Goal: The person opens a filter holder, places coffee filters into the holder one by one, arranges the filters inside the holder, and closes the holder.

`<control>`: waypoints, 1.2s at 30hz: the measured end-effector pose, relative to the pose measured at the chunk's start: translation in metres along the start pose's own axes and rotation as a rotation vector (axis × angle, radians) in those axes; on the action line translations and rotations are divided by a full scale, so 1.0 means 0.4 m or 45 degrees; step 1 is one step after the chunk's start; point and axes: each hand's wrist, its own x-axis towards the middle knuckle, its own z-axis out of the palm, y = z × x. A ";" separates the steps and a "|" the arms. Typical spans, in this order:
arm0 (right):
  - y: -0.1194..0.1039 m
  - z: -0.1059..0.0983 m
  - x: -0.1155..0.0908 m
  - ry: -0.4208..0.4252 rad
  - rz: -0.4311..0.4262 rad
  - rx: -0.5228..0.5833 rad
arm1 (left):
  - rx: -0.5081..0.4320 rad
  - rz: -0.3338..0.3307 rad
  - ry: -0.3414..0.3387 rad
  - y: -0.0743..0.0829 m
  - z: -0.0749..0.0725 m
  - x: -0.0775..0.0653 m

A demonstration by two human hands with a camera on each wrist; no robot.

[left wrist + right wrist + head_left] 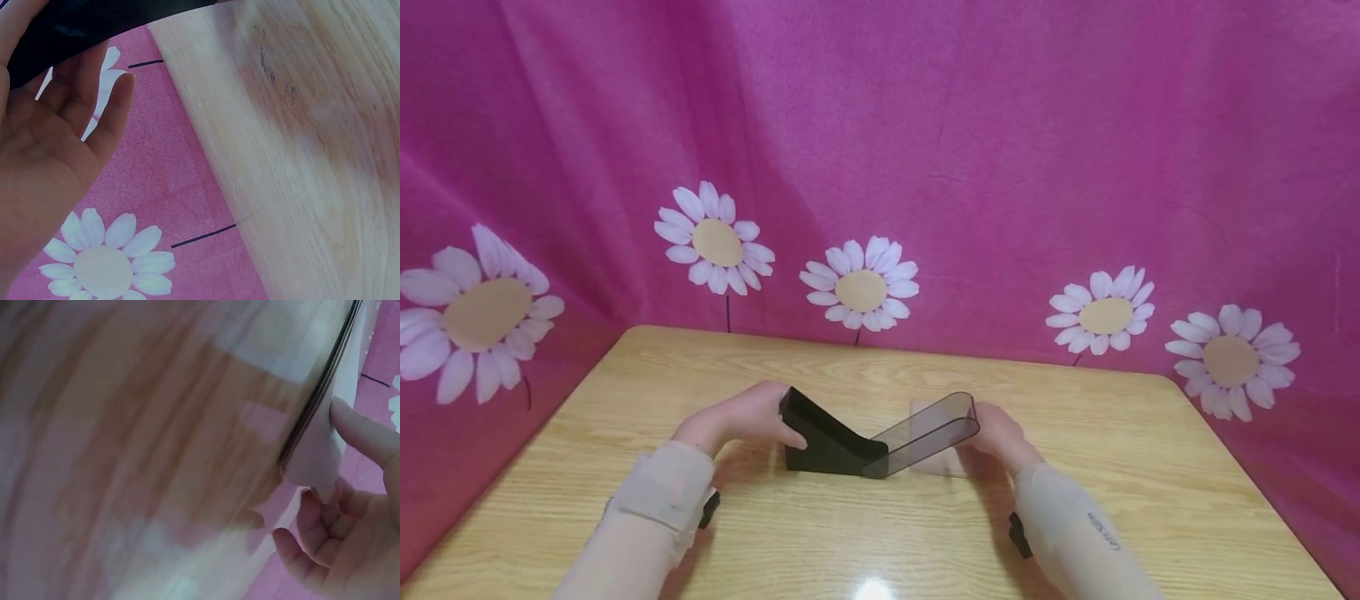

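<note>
Black plastic holder with smoky see-through tray angled upward, on or just above wooden table, cannot tell which. Clamped at black end between left hand's thumb and fingers; pinched at tray's outer end by right hand.

Dark lettering runs along the right sleeve, its end seeming to read "Slim" (the first letters are too blurred to be sure of). Small dark marks on the counter cannot be made out as words.
</note>
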 end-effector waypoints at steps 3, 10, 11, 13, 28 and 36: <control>0.012 0.004 0.009 0.038 0.043 -0.001 | 0.001 0.007 -0.001 -0.002 -0.002 0.000; 0.036 0.006 0.019 0.088 0.068 0.019 | 0.004 0.011 0.005 0.000 -0.003 -0.001; 0.037 0.005 0.019 0.084 0.068 0.023 | 0.006 0.011 0.005 0.000 -0.003 -0.001; 0.040 0.003 0.019 0.074 0.059 0.037 | 0.008 0.009 0.004 0.000 -0.002 -0.001; 0.054 -0.102 -0.007 0.063 -0.077 0.398 | 0.012 0.021 -0.009 0.009 -0.006 -0.007; 0.048 -0.165 -0.017 0.114 -0.074 0.456 | 0.014 -0.008 -0.004 0.010 -0.004 -0.006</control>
